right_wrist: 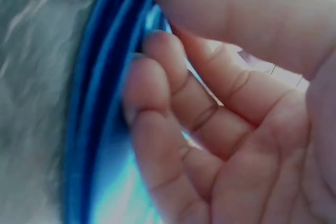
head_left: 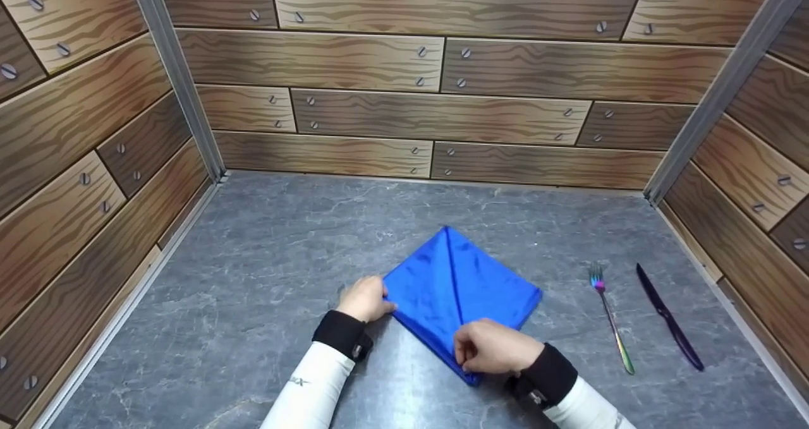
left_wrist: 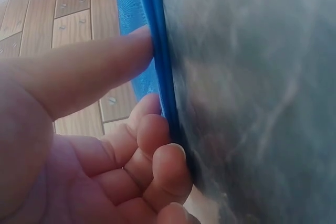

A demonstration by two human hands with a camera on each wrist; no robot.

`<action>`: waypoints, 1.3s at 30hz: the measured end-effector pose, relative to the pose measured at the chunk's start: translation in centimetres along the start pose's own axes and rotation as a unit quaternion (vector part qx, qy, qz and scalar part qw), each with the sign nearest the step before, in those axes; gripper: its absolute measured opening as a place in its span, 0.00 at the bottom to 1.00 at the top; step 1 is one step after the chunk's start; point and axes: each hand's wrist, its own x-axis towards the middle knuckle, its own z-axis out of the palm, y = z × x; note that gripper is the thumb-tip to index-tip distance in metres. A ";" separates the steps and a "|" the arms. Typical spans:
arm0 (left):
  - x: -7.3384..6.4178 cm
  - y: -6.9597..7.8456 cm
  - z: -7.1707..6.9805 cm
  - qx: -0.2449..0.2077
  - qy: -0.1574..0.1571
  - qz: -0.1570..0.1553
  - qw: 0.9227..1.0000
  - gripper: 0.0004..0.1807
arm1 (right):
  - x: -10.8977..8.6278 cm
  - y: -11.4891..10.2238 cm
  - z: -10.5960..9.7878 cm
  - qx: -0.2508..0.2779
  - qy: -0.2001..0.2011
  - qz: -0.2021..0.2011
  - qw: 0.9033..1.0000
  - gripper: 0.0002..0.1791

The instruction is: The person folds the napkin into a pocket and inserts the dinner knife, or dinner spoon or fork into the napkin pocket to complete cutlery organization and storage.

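The left hand (head_left: 364,299) pinches the left corner of a folded blue cloth (head_left: 420,283), and the right hand (head_left: 496,347) its edge near the bottom corner, apparently to hold the layers even. The cloth lies at lower centre, a diamond pointing up the frame, its crease running top to bottom, neither diagonal plainly longer; a fork (head_left: 610,318) and a knife (head_left: 663,313) lie at lower right.

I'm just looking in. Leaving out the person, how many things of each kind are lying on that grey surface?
Folded blue cloth: 1
Fork with a multicoloured sheen: 1
Dark knife: 1
Total: 3
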 end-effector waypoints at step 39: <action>-0.2 0.0 -0.2 0.004 0.037 -0.051 0.998 0.22 | 0.2 4.4 4.4 -0.285 0.134 0.014 0.949 0.17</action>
